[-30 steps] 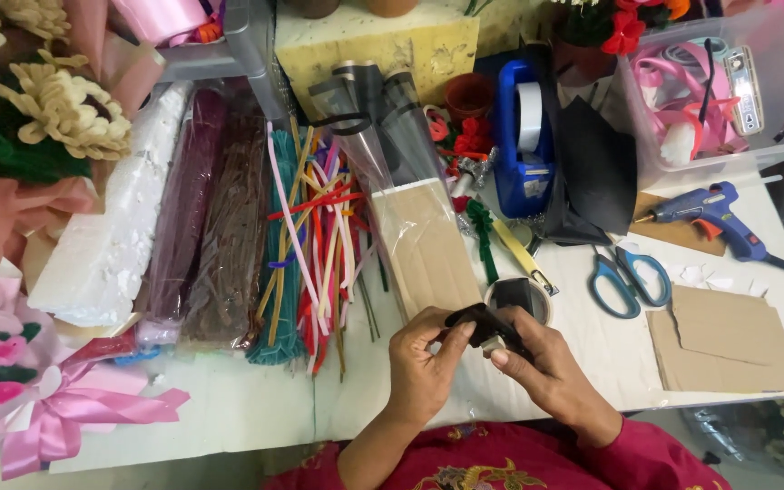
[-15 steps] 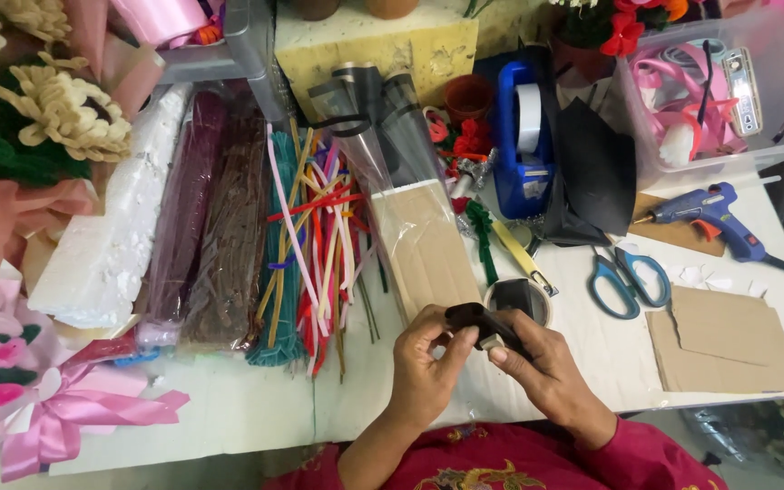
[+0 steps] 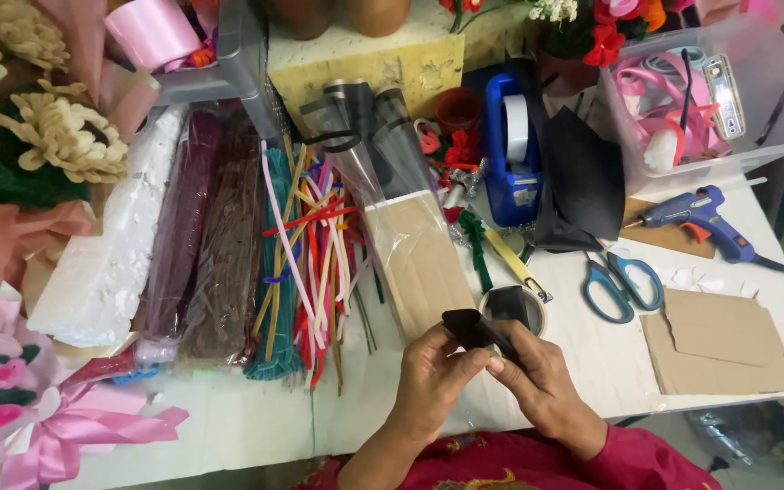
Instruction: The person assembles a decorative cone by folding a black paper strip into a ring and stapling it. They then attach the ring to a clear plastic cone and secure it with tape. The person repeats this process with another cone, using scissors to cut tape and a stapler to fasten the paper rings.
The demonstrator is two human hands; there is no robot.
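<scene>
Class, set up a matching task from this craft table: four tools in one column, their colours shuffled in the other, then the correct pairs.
Things:
1. scissors
2. glue gun
3. tape dispenser
4. ribbon bow

Colours:
A. pink
B. dark blue, holding a white roll
C. blue handles
D. blue with an orange trigger

Pairs: 1-C, 2-D, 3-B, 4-A

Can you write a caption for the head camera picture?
Two hands fold a black piece beside pipe cleaners and scissors.
</scene>
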